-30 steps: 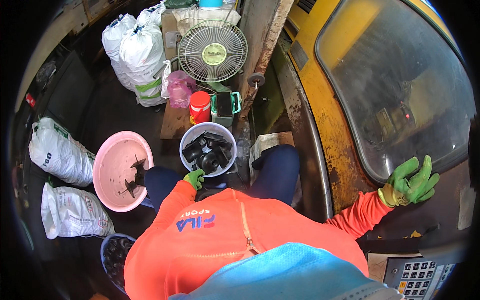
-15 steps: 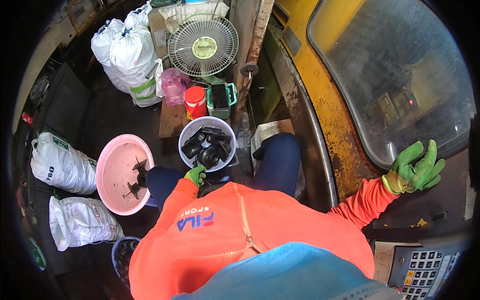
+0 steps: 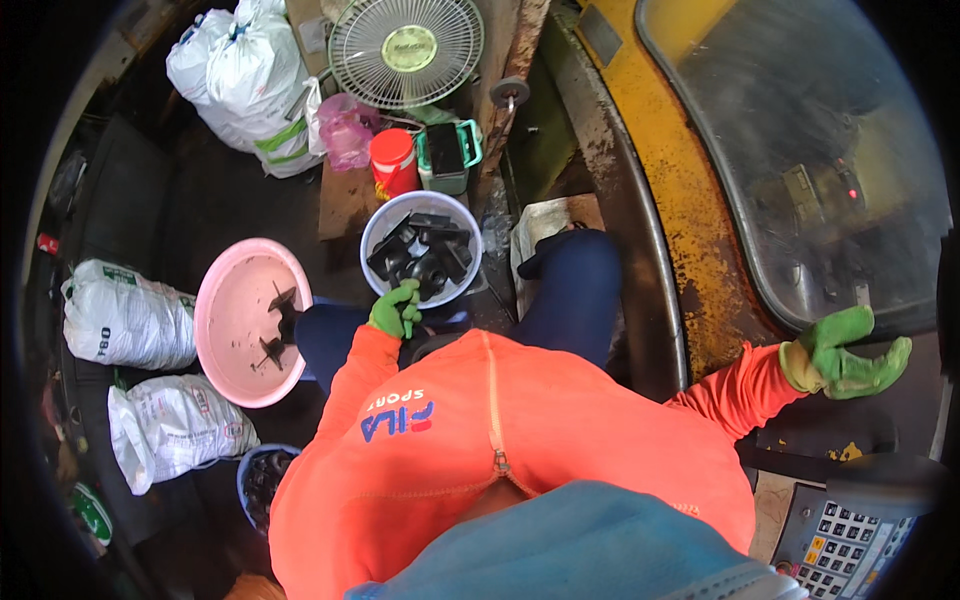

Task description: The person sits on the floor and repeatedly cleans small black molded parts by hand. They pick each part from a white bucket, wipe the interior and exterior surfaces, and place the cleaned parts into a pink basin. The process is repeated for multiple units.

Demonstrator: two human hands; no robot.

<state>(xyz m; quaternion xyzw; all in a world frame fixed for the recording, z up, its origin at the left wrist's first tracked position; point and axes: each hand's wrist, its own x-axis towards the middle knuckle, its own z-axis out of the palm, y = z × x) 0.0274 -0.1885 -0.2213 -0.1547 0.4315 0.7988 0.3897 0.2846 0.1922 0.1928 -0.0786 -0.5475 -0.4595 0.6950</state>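
In the head view, the person sits with knees apart, and a lavender basin (image 3: pixel 476 245) of black moulded parts (image 3: pixel 425 255) stands just beyond, between the knees. That spot probably keeps the parts within easy reach. The green-gloved left hand (image 3: pixel 397 309) is at the basin's near rim, its fingers partly bent; I cannot tell whether they touch the rim or close on anything small.

The gloved right hand (image 3: pixel 843 357) is out to the side, thumb and fingers spread well apart, with nothing seen between them. It is near the lower edge of the cloudy window (image 3: pixel 800 150) in the rusty yellow machine door (image 3: pixel 690 290); contact cannot be made out. A keypad panel (image 3: pixel 845 550) sits below this hand, seemingly placed for use from the seat.

By the left knee, a pink basin (image 3: pixel 240 330) holds a dark finned piece (image 3: pixel 288 325) against its right side, perhaps kept apart from the black parts. Beyond the lavender basin, a red jug (image 3: pixel 394 163) and a green container (image 3: pixel 455 172) stand side by side. A fan (image 3: pixel 408 50) behind them faces the seat, likely for cooling.
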